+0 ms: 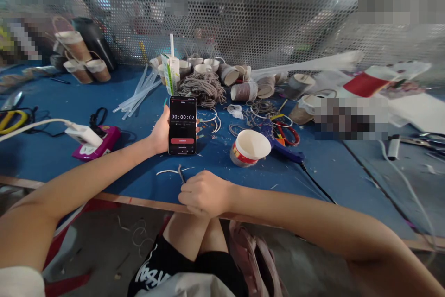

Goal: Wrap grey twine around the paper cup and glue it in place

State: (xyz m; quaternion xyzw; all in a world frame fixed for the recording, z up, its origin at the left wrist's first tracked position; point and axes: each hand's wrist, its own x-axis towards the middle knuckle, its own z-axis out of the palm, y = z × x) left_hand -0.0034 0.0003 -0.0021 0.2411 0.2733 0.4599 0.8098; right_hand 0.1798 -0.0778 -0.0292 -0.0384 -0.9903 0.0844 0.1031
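Note:
My left hand (160, 131) is wrapped round a smartphone (182, 125), held upright with its screen facing me; a timer reads 00:00:02. At the table's front edge my right hand (206, 193) is a closed fist, palm down, so its inside is hidden. A short grey cord (181, 174) reaches the fingers of that fist; whether it is gripped I cannot tell. Beside the cord lies a thin white strip (168, 171). To the right of the phone stands a paper cup (248, 148) with a red band. A blue glue gun (287, 148) lies behind it.
A bundle of grey cord (203, 87) and several wrapped cups (243, 91) crowd the back. Clear glue sticks (139, 91) lie left of them. A purple power strip (97, 143) with a white charger sits at left, near yellow-handled scissors (14, 121). A perforated metal screen (222, 14) rises behind.

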